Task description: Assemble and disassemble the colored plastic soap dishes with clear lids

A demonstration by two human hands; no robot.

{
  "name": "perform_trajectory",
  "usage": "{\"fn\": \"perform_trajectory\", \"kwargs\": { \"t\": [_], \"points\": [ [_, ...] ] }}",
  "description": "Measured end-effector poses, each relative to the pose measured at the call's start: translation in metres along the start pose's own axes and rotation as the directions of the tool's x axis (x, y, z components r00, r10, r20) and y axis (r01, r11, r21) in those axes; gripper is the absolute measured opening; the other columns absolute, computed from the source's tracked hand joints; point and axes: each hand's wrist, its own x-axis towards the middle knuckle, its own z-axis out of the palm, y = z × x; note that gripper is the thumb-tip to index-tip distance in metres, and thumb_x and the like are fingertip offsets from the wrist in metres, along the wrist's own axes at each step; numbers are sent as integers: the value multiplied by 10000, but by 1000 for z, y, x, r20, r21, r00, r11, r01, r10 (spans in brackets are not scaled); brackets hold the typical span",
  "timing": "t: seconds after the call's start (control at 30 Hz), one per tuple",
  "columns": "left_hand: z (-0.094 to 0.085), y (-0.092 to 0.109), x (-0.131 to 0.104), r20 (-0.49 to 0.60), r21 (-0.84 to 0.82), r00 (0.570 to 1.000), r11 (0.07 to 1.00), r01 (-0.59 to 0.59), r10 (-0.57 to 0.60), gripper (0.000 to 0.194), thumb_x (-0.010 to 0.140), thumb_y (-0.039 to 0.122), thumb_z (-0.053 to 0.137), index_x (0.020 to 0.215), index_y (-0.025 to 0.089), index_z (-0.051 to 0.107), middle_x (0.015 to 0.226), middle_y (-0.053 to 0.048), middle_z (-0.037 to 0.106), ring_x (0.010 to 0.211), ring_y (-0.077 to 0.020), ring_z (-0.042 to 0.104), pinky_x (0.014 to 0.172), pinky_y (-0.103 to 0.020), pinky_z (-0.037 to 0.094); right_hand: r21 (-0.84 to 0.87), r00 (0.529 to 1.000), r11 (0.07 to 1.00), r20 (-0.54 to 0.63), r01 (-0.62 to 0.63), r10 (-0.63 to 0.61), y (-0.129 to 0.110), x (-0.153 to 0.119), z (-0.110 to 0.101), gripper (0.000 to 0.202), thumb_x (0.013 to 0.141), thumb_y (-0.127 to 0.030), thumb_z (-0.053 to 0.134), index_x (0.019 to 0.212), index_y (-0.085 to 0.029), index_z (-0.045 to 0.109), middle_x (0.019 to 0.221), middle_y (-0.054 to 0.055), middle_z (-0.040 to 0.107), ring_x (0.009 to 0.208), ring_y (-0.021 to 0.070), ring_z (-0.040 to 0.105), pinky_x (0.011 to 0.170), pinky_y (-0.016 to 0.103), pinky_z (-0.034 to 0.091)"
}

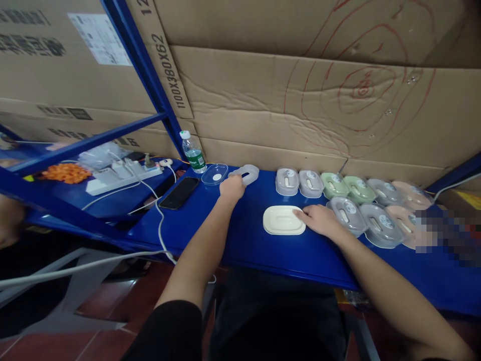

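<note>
My left hand reaches to the back of the blue table, its fingers closed round the near edge of a translucent plastic cover with a slot-like opening. A shallow cream plastic dish with rounded corners lies flat in front of me. At its right end, my right hand grips the edge, the thumb on top; the undersides of the fingers are hidden. Left of the cover sits a clear bluish lid with a round white sticker.
Several lidded boxes in grey, green and pink, among them a green box, stand in two rows at the right. A water bottle, a black phone and a white cable are at the left. Cardboard walls the back.
</note>
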Motion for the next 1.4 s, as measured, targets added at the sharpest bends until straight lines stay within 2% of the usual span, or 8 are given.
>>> {"fn": "perform_trajectory", "kwargs": {
  "t": [0.3,0.43,0.57,0.73,0.87,1.13,1.27,1.4],
  "points": [
    [-22,22,-18,-224,-368,974,929,-44,-43,352,1002,554,624,1137,235,561,1242,-132,716,1208,-329,694,961,-413,539,57,995,998,-99,-9,15,-1,0,-1,487,1028,-631,509,805,-245,705,806,60,788,823,261,754,608,318,355],
    [-26,34,-30,-328,-447,945,884,-140,-16,410,915,582,727,1049,254,521,1030,-61,740,1028,-286,718,823,-353,504,177,970,984,-238,0,43,2,0,-2,344,995,-548,586,1054,-251,748,831,47,796,824,271,759,664,334,442],
    [-23,42,-41,-374,-525,920,790,-316,119,376,930,556,682,1077,240,540,797,4,672,745,-199,658,666,-296,422,309,922,950,-380,54,71,3,-3,-2,550,982,-523,612,1427,-202,603,962,77,802,806,277,751,749,392,546],
    [-23,50,-51,-285,-492,890,743,-454,355,329,995,543,594,1073,228,651,757,4,681,713,-182,650,664,-286,415,263,853,939,-520,220,-54,6,-6,-1,1032,953,-577,673,1727,-182,116,1561,233,569,1131,357,732,960,510,609],
    [-24,55,-52,-228,-409,827,721,-560,513,338,1044,505,537,1025,233,737,993,-53,783,932,-204,711,809,-303,491,62,797,930,-538,363,-275,8,-6,-3,1111,958,-520,689,1745,-230,-41,1786,195,252,1616,428,327,1250,629,406],
    [-25,52,-50,-2,-304,782,745,-594,623,598,1087,572,392,743,217,727,756,-48,740,697,-177,642,670,-313,418,191,849,861,-362,471,-385,8,-13,-14,1299,783,-620,863,1748,-231,84,1736,190,386,1584,435,397,1273,640,369],
    [-22,52,-50,93,-190,760,760,-621,644,619,1089,570,379,746,207,743,810,-59,764,785,-192,682,710,-303,430,266,896,868,-273,420,-350,13,-12,-11,1218,679,-667,917,1675,-238,362,1627,190,542,1463,472,546,1187,665,468],
    [-16,56,-51,166,-85,740,757,-648,652,636,1090,571,368,776,201,779,865,-93,787,890,-230,717,748,-316,465,232,901,872,-154,431,-405,17,-7,-2,1273,692,-664,911,1716,-225,296,1667,200,495,1472,484,536,1179,665,489]
  ]
}}
